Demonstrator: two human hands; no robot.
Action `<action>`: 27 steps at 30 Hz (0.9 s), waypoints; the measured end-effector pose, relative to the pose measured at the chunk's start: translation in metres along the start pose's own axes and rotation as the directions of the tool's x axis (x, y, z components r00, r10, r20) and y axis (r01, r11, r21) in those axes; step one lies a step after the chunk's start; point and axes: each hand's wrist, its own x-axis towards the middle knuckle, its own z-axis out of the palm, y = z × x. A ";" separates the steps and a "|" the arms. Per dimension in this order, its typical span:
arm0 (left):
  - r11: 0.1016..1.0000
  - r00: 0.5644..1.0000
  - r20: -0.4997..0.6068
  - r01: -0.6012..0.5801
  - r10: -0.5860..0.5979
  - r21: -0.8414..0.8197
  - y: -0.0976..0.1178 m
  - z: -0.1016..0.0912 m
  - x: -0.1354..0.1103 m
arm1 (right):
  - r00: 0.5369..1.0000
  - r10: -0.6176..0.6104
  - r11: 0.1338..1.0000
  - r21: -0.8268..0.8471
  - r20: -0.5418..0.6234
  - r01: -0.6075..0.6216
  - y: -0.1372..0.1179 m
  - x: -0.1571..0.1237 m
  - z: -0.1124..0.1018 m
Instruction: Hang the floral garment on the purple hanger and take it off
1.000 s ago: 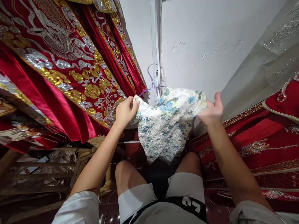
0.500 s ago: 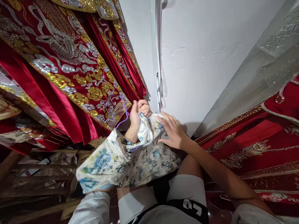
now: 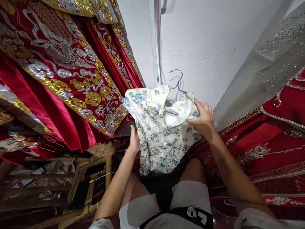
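White and flat, the wall (image 3: 202, 47) stands in front of the person. To its left hangs a long red satin cloth (image 3: 91, 97), thickly embroidered with gold and silver flowers; to its right lies a dark red cloth with beaded trimming (image 3: 262, 136). Smaller than these is the cream garment with blue and green flower print (image 3: 157, 140), and smaller again the thin purple clothes hanger (image 3: 177, 86). Its hook rises above the wide neckline, and a part of its lower bar is visible inside the opening.

In my judgement, the hanger may slip out through this neckline, because the opening is wide and the cloth looks soft. If the right shoulder escapes from the fingers, the garment could also sag to one side.

The garment is between the two hands, above the knees. The right hand (image 3: 204, 119) pinches its shoulder edge, beside the neckline. The left hand (image 3: 135, 140) is at the opposite side edge, thumb raised; its fingers are hidden behind the cloth, so I cannot tell whether they grip.
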 end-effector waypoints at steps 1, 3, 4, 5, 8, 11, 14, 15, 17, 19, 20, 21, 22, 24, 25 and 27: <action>0.998 1.000 -0.029 0.007 -0.005 0.066 -0.005 -0.005 -0.003 | 1.000 -0.016 1.000 0.006 0.009 0.016 -0.005 0.009 0.003; 0.980 0.999 -0.035 0.006 0.001 0.200 -0.012 -0.011 -0.012 | 0.996 -0.073 0.997 0.022 0.050 0.072 -0.017 0.019 0.010; 0.969 0.999 -0.040 -0.012 0.023 0.249 -0.016 -0.012 -0.018 | 0.992 -0.104 0.994 0.033 0.077 0.102 -0.023 0.020 0.013; 0.961 0.997 -0.060 -0.030 0.049 0.274 -0.021 -0.013 -0.024 | 0.986 -0.136 0.990 0.045 0.100 0.132 -0.028 0.017 0.016; 0.975 0.984 -0.176 0.002 0.038 0.224 -0.036 -0.014 -0.047 | 0.970 -0.219 0.972 0.112 0.102 0.208 -0.031 -0.009 0.020; 0.988 0.979 -0.183 0.113 -0.093 0.103 -0.051 -0.015 -0.071 | 0.988 -0.156 0.944 0.294 -0.004 0.151 -0.026 -0.059 0.029; 0.980 0.972 -0.143 0.195 -0.188 0.040 -0.057 -0.009 -0.091 | 0.981 0.178 0.806 0.562 0.072 -0.187 -0.029 -0.115 0.052; 0.976 0.970 -0.129 0.215 -0.208 0.039 -0.057 -0.007 -0.095 | 0.948 0.252 0.729 0.607 0.193 -0.317 -0.034 -0.131 0.062; 0.970 0.968 -0.089 0.238 -0.233 0.047 -0.055 -0.001 -0.102 | 0.857 0.235 0.598 0.627 0.459 -0.499 -0.045 -0.154 0.080; 0.969 0.969 -0.048 0.243 -0.241 0.052 -0.050 0.003 -0.106 | 0.790 0.147 0.534 0.625 0.595 -0.570 -0.055 -0.162 0.093; 0.968 0.969 -0.037 0.245 -0.243 0.050 -0.048 0.003 -0.107 | 0.783 0.111 0.522 0.634 0.612 -0.570 -0.058 -0.161 0.097; 0.968 0.968 -0.036 0.248 -0.246 0.046 -0.046 0.002 -0.108 | 0.786 0.089 0.515 0.647 0.612 -0.562 -0.061 -0.159 0.099; 0.967 0.967 -0.045 0.252 -0.250 0.043 -0.044 0.000 -0.109 | 0.791 0.079 0.511 0.657 0.606 -0.554 -0.063 -0.156 0.100; 0.964 0.964 -0.069 0.261 -0.258 0.041 -0.041 -0.005 -0.112 | 0.792 0.073 0.501 0.664 0.606 -0.555 -0.065 -0.151 0.100; 0.963 0.962 -0.070 0.268 -0.265 0.041 -0.040 -0.008 -0.113 | 0.787 0.080 0.493 0.662 0.612 -0.564 -0.066 -0.150 0.100; 0.958 0.958 -0.046 0.284 -0.282 0.044 -0.039 -0.012 -0.116 | 0.777 0.109 0.467 0.657 0.620 -0.591 -0.069 -0.151 0.099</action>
